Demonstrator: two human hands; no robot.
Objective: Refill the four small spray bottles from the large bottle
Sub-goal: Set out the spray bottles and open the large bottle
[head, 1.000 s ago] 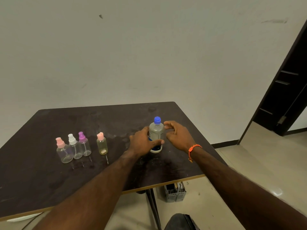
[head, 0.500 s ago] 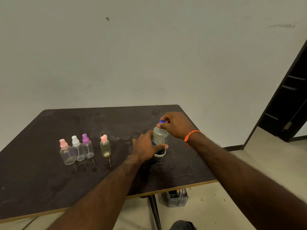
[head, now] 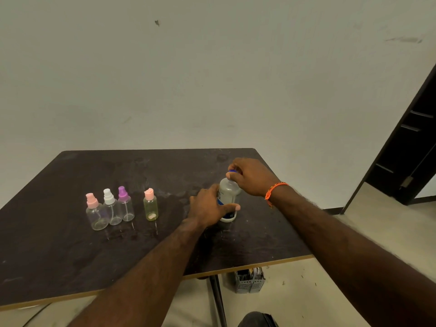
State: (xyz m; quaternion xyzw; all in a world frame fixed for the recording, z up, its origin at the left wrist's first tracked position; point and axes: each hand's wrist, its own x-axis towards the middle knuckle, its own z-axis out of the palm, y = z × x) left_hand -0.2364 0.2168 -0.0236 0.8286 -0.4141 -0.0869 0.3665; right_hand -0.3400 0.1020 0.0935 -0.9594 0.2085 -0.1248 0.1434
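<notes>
- Dark table (head: 70,256), light edge trim.
- Four small spray bottles (head: 120,208) upright in a row at left.
- Large bottle (head: 227,192) standing right of centre.

Soft, even indoor light, rather dim, with a greenish cast on the plain white wall (head: 212,79). The dark brown tabletop (head: 70,251) shows a faint sheen and pale bottle reflections. Wide-angle distortion bows the edges; detail is slightly soft throughout, shadows weak

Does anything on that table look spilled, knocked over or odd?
Nothing is knocked over. One small bottle stands apart from the other three and is yellowish, not clear. The table looks smudged, but I cannot tell if it is wet.
</notes>
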